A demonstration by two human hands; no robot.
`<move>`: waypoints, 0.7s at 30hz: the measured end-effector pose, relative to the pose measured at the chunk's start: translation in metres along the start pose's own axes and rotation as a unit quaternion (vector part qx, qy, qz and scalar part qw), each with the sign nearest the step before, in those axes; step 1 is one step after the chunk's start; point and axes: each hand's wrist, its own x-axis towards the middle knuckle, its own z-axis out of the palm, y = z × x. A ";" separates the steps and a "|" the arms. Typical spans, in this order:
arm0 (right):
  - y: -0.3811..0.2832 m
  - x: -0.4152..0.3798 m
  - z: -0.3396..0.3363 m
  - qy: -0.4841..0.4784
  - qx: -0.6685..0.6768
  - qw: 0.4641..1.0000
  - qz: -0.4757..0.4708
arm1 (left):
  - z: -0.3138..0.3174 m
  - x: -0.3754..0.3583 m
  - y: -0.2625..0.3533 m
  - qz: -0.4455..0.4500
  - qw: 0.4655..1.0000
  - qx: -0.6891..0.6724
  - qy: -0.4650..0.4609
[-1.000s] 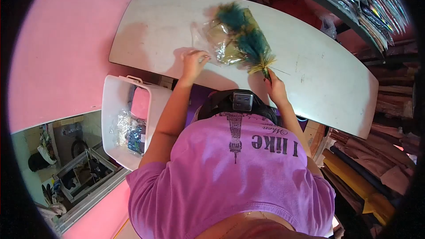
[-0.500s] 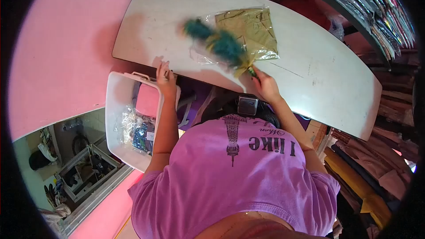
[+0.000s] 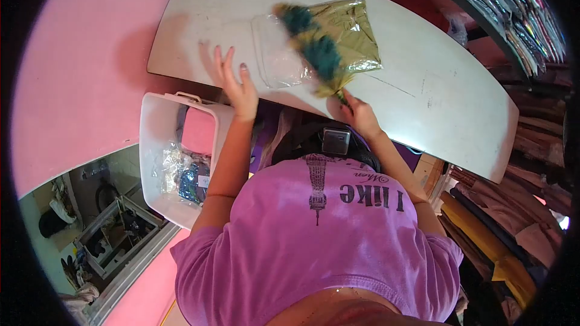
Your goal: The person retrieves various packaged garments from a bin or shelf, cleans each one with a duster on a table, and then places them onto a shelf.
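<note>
My right hand (image 3: 360, 116) is closed round the handle of a fluffy duster (image 3: 322, 55) with teal and yellowish tufts. The duster's head is a little blurred and reaches up and left over a clear plastic bag that holds folded olive cloth (image 3: 353, 33). A transparent, flat part of the plastic (image 3: 275, 54) lies left of the duster. Above the near left edge of the white table (image 3: 435, 72), my left hand (image 3: 237, 87) holds nothing, its fingers spread.
A white plastic bin (image 3: 158, 190) with plastic-wrapped items stands below the table's left end. Packed garments (image 3: 507, 12) line a shelf at upper right. Fabric rolls (image 3: 477, 223) are stacked at right. A pink wall (image 3: 90, 54) borders the left side.
The duster's head has swung up and to the right across the bag. My left hand has moved slightly right and up, and its fingers have spread wider.
</note>
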 end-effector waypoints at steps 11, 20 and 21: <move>0.019 0.004 -0.025 0.084 -0.124 0.989 0.021 | 0.106 -0.042 -0.038 0.104 0.925 0.187 -0.313; 0.038 0.001 -0.036 0.228 -0.092 0.969 -0.010 | 0.099 -0.046 -0.047 0.116 0.887 0.284 -0.345; 0.030 -0.007 -0.032 0.137 -0.134 0.981 0.018 | 0.099 -0.045 -0.046 0.104 0.878 0.295 -0.362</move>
